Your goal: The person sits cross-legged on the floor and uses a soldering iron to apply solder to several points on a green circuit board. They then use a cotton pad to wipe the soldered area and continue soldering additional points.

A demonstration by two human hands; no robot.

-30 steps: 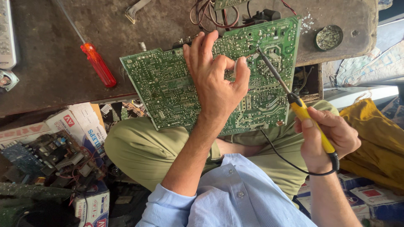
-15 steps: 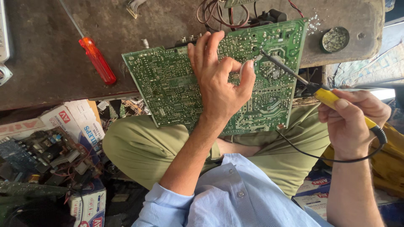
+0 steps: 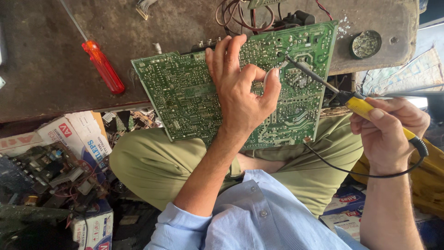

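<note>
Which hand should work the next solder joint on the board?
Right. The right hand already grips the soldering iron, tip on the circuit board; the left hand lies flat, steadying it.

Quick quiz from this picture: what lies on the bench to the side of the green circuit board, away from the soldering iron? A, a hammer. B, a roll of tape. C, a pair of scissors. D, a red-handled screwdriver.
D: a red-handled screwdriver lies on the dark bench beside the circuit board, on the far side from the soldering iron held in the right hand.
</note>
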